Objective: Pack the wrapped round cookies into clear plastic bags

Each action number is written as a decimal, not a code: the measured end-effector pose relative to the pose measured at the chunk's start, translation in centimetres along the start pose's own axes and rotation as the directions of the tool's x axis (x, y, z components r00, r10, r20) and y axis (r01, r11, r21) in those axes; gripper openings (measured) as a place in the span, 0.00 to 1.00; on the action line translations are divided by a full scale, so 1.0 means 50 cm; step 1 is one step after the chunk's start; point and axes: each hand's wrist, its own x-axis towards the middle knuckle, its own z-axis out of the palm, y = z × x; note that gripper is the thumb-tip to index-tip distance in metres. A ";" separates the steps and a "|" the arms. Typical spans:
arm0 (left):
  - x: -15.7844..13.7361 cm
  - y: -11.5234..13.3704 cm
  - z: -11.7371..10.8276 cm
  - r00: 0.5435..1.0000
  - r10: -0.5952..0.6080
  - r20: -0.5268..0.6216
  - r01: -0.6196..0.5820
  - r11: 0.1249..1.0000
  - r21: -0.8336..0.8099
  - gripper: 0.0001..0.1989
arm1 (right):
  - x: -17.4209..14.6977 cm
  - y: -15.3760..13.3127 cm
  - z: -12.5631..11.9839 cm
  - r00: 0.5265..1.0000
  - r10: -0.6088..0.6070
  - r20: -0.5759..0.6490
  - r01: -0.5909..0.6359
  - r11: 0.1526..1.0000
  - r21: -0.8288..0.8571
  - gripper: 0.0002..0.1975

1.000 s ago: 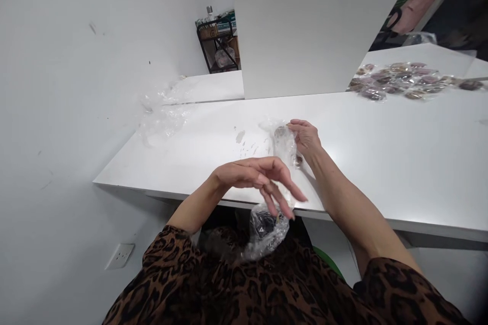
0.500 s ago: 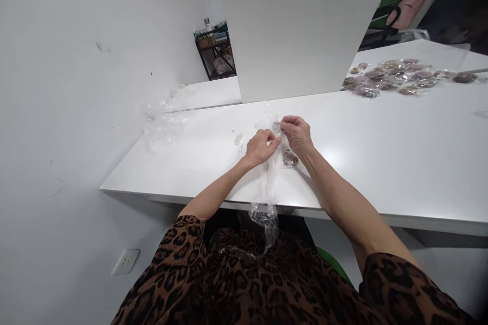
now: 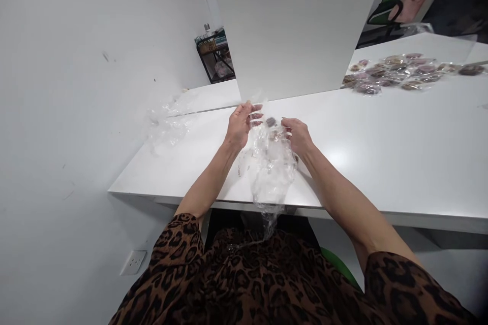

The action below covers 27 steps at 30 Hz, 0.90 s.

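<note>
A length of thin, crinkled clear plastic film runs from between my hands down over the table's front edge to my lap. At its upper left end, my left hand pinches the film between thumb and forefinger, the other fingers apart behind it. My right hand is at the film's right side, fingers bent around its edge. Between the hands, near the film's top, lies a small dark roundish piece. A brownish piece shows blurrily through the plastic below it. Another brown bit is mostly covered beside my right wrist.
More crumpled clear plastic lies at the table's left end by the wall. Several wrapped brown and purplish pieces are heaped at the back right. A white upright panel borders the white table. Another person's arm appears beyond.
My left hand has moved left and away from my right hand, spreading the film between them. The film now covers most of the brown packet that lay by my right hand.
</note>
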 end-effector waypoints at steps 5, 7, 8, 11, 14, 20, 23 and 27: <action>0.010 0.060 0.016 0.998 0.042 -0.053 -0.047 0.995 -0.086 0.19 | -0.009 -0.007 0.002 1.000 0.015 -0.003 -0.015 1.000 -0.013 0.17; 0.016 0.081 0.019 0.996 0.074 -0.047 -0.078 0.991 -0.110 0.18 | -0.011 -0.011 0.002 1.000 0.013 0.011 -0.013 1.000 -0.005 0.17; 0.020 0.092 0.021 0.995 0.094 -0.039 -0.098 0.988 -0.118 0.18 | -0.012 -0.013 0.002 1.000 0.015 0.014 -0.015 1.000 -0.004 0.17; 0.031 0.129 0.028 0.987 0.158 -0.018 -0.159 0.979 -0.128 0.17 | -0.012 -0.015 0.001 1.000 0.023 0.013 -0.023 1.000 0.004 0.16; 0.036 0.171 0.043 0.974 0.225 -0.008 -0.224 0.967 -0.122 0.18 | -0.007 -0.015 0.000 1.000 0.022 0.012 -0.022 1.000 0.020 0.16; 0.024 0.250 0.070 0.949 0.313 0.020 -0.309 0.943 -0.124 0.21 | 0.002 -0.014 -0.005 0.999 0.040 0.014 -0.040 0.999 0.003 0.15; 0.019 0.282 0.077 0.928 0.370 0.037 -0.362 0.921 -0.144 0.21 | 0.002 -0.013 -0.005 1.000 0.019 -0.018 -0.019 1.000 0.005 0.16; 0.015 0.321 0.085 0.891 0.448 0.074 -0.429 0.884 -0.185 0.20 | 0.006 -0.013 -0.007 0.999 0.012 -0.031 -0.012 1.000 0.011 0.15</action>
